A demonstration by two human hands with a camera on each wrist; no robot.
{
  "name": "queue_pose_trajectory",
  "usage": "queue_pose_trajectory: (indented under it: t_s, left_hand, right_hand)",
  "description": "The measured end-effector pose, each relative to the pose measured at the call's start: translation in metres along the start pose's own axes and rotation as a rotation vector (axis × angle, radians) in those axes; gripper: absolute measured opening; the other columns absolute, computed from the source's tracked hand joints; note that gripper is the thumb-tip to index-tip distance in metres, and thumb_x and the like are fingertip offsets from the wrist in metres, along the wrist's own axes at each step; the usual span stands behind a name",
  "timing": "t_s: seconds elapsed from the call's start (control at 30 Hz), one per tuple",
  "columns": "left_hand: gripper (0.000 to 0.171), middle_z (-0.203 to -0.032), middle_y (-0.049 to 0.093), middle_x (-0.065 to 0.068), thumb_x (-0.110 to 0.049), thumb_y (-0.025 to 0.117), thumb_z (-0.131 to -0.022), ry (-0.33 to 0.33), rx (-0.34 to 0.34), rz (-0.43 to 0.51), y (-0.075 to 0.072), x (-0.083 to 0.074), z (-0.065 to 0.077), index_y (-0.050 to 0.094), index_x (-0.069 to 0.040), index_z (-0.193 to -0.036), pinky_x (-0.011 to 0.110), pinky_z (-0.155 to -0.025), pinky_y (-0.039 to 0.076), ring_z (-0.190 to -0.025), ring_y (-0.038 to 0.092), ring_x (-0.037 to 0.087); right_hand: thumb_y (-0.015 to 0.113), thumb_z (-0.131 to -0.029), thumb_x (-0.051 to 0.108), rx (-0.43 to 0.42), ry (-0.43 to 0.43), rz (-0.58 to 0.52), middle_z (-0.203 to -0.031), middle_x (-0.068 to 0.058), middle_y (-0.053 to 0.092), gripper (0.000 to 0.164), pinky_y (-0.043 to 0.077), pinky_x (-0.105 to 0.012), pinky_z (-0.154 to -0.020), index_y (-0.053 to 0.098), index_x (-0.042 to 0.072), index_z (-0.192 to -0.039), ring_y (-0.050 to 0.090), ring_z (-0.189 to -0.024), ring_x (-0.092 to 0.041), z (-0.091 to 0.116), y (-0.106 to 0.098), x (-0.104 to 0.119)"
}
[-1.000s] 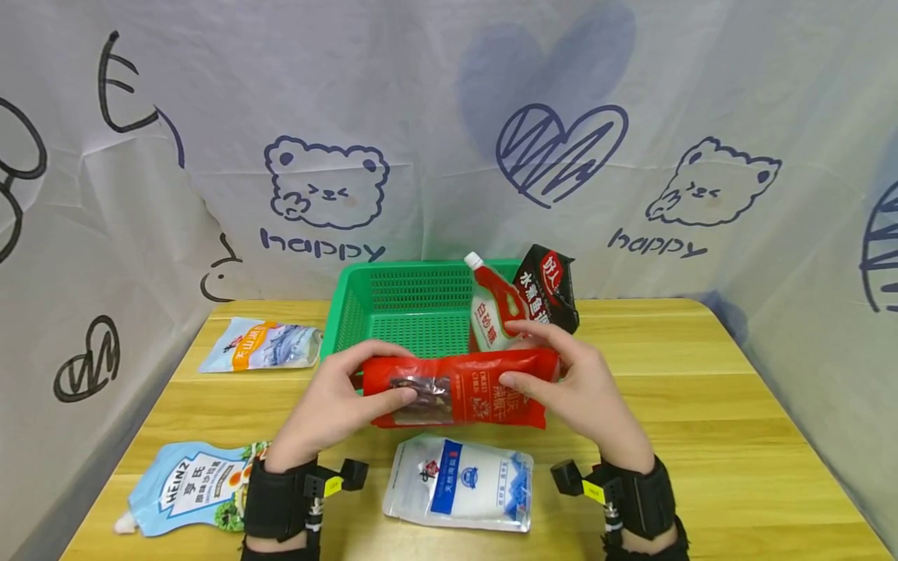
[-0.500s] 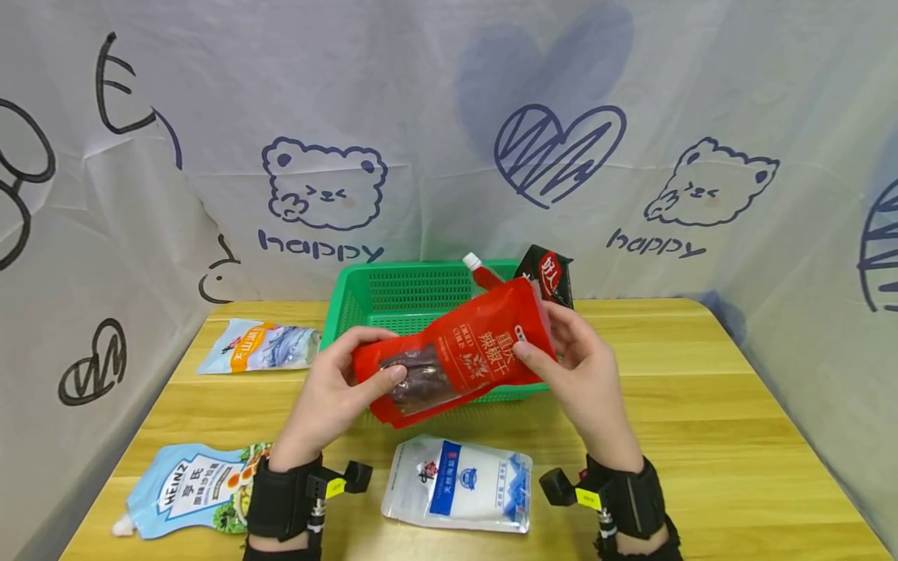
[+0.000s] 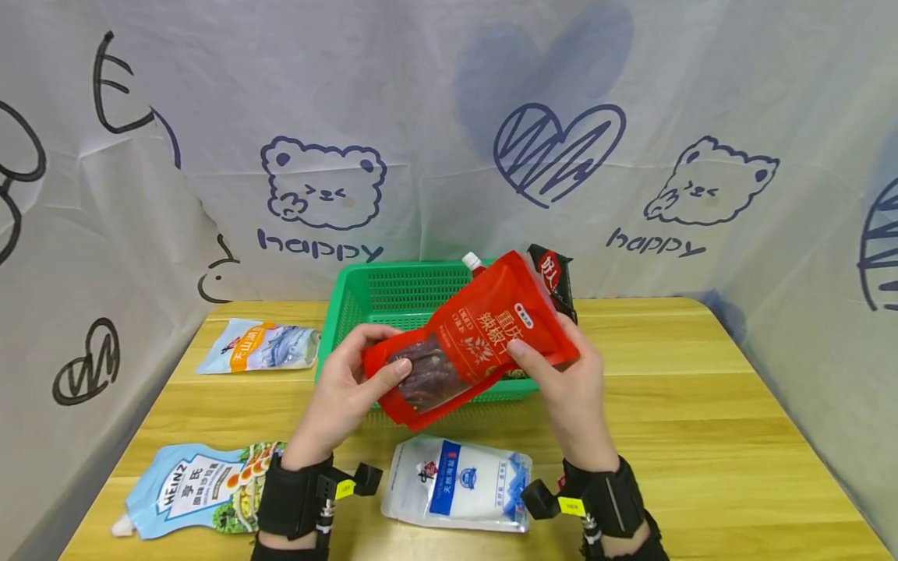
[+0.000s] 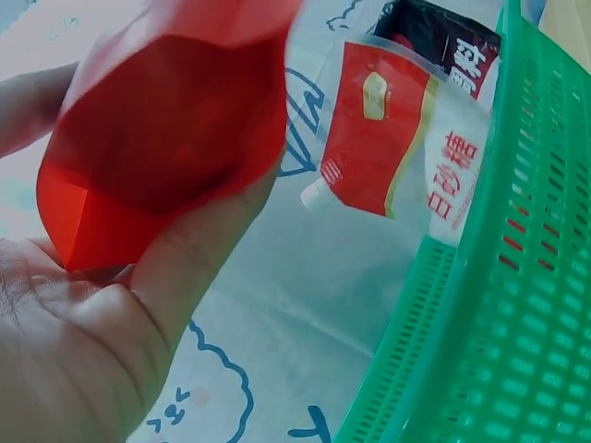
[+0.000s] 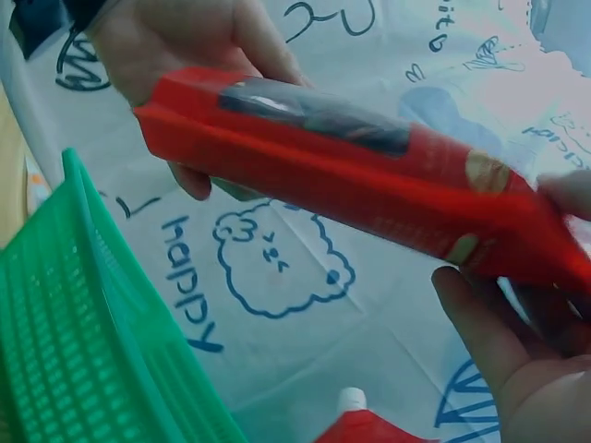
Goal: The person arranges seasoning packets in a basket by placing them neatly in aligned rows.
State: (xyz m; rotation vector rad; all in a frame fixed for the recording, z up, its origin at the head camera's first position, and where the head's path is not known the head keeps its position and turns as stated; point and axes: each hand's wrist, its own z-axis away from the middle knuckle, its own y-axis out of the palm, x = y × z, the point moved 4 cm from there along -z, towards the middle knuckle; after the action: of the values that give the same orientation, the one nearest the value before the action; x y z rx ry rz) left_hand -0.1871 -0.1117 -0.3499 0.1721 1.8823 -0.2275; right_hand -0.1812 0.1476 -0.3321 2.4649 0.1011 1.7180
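Note:
Both hands hold a red pouch of dried chillies (image 3: 466,343), raised in front of the green basket and tilted with its right end higher. My left hand (image 3: 348,393) grips the lower left end, thumb on the clear window that shows dark chillies. My right hand (image 3: 571,389) pinches the right end, thumb on the printed front and fingers behind. In the left wrist view the pouch's folded bottom (image 4: 175,129) sits between thumb and fingers. The right wrist view shows the pouch side-on (image 5: 351,175), a hand at each end.
Behind the pouch stands the green basket (image 3: 351,300), holding a white-capped red-and-white sugar pouch (image 4: 379,129) and a black packet (image 3: 554,276). A white-and-blue salt pouch (image 3: 456,483) lies in front, a Heinz pouch (image 3: 199,487) front left, and a blue-and-orange packet (image 3: 263,345) left of the basket.
The red pouch has gone from level to tilted, its right end rising and its printed front turning into fuller view. Both hands keep their hold; the packages on the table have stayed put.

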Motion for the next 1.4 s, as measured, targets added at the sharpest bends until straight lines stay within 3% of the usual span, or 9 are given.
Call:
queue_pose_trajectory:
  t_s: [0.17, 0.43, 0.6, 0.73, 0.9, 1.03, 1.13, 1.27, 1.4]
  left_hand:
    - [0.034, -0.117, 0.059, 0.021, -0.003, 0.064, -0.1, -0.001, 0.003, 0.008, 0.0, 0.0, 0.0, 0.051, 0.003, -0.131, 0.036, -0.076, 0.063, -0.096, 0.066, 0.026]
    - [0.034, -0.118, 0.058, 0.019, -0.005, 0.064, -0.101, -0.012, -0.006, 0.008, -0.002, 0.0, 0.0, 0.051, 0.002, -0.132, 0.036, -0.077, 0.063, -0.096, 0.066, 0.027]
    - [0.037, -0.122, 0.059, 0.018, -0.009, 0.064, -0.102, -0.019, 0.0, -0.033, 0.0, 0.0, -0.003, 0.052, -0.001, -0.136, 0.034, -0.08, 0.063, -0.103, 0.063, 0.031]
    - [0.046, -0.135, 0.056, 0.016, -0.013, 0.066, -0.102, -0.009, -0.038, -0.129, 0.001, 0.001, -0.006, 0.05, -0.004, -0.144, 0.038, -0.092, 0.059, -0.118, 0.058, 0.032]
    - [0.053, -0.149, 0.044, 0.017, -0.012, 0.068, -0.1, 0.055, -0.095, -0.269, -0.002, 0.004, -0.009, 0.048, -0.003, -0.148, 0.054, -0.107, 0.05, -0.134, 0.051, 0.036]
    - [0.051, -0.146, 0.046, 0.019, -0.01, 0.07, -0.098, 0.073, -0.107, -0.341, -0.006, 0.007, -0.009, 0.051, -0.002, -0.145, 0.058, -0.104, 0.05, -0.13, 0.054, 0.039]
    - [0.047, -0.142, 0.05, 0.016, -0.009, 0.072, -0.096, 0.058, -0.098, -0.422, -0.008, 0.01, -0.008, 0.056, -0.004, -0.14, 0.055, -0.1, 0.052, -0.125, 0.057, 0.038]
    - [0.038, -0.132, 0.059, 0.011, -0.01, 0.073, -0.096, 0.036, -0.066, -0.557, -0.008, 0.015, -0.007, 0.063, -0.006, -0.133, 0.048, -0.093, 0.055, -0.113, 0.062, 0.03]
    - [0.03, -0.124, 0.065, 0.006, -0.012, 0.073, -0.097, 0.013, -0.019, -0.655, -0.007, 0.02, -0.005, 0.069, -0.009, -0.126, 0.047, -0.089, 0.056, -0.105, 0.063, 0.023]
  right_hand:
    - [0.061, -0.093, -0.009, 0.031, -0.026, -0.074, -0.13, -0.009, 0.067, 0.047, 0.06, -0.032, -0.091, 0.057, 0.006, -0.138, 0.064, -0.116, -0.026, 0.002, 0.003, -0.001]
    - [0.064, -0.093, -0.011, 0.016, -0.034, -0.041, -0.13, -0.01, 0.067, 0.047, 0.06, -0.034, -0.092, 0.057, 0.004, -0.136, 0.065, -0.117, -0.028, 0.002, 0.008, -0.001]
    - [0.065, -0.091, -0.015, -0.02, -0.111, -0.065, -0.127, -0.013, 0.067, 0.042, 0.06, -0.035, -0.091, 0.061, 0.003, -0.129, 0.065, -0.114, -0.029, 0.001, 0.01, 0.001]
    - [0.067, -0.09, -0.014, -0.061, -0.183, -0.046, -0.126, -0.015, 0.067, 0.04, 0.061, -0.034, -0.09, 0.061, -0.002, -0.128, 0.066, -0.113, -0.029, 0.001, 0.01, 0.005]
    - [0.072, -0.09, -0.011, -0.131, -0.226, 0.026, -0.128, -0.013, 0.068, 0.044, 0.06, -0.031, -0.09, 0.059, -0.007, -0.132, 0.066, -0.115, -0.03, 0.0, 0.01, 0.007]
    - [0.075, -0.089, -0.01, -0.149, -0.261, 0.078, -0.129, -0.012, 0.067, 0.046, 0.06, -0.031, -0.089, 0.058, -0.008, -0.132, 0.066, -0.116, -0.031, -0.002, 0.012, 0.004]
    - [0.077, -0.087, -0.011, -0.137, -0.335, 0.151, -0.128, -0.014, 0.066, 0.042, 0.061, -0.031, -0.086, 0.061, -0.01, -0.126, 0.066, -0.115, -0.03, -0.006, 0.016, 0.003]
    - [0.08, -0.085, -0.01, -0.107, -0.454, 0.284, -0.127, -0.017, 0.067, 0.035, 0.061, -0.028, -0.082, 0.065, -0.01, -0.117, 0.065, -0.116, -0.027, -0.011, 0.023, 0.0]
    - [0.082, -0.084, -0.006, -0.054, -0.497, 0.353, -0.126, -0.018, 0.067, 0.033, 0.061, -0.03, -0.083, 0.067, -0.007, -0.114, 0.065, -0.118, -0.027, -0.016, 0.032, -0.007]
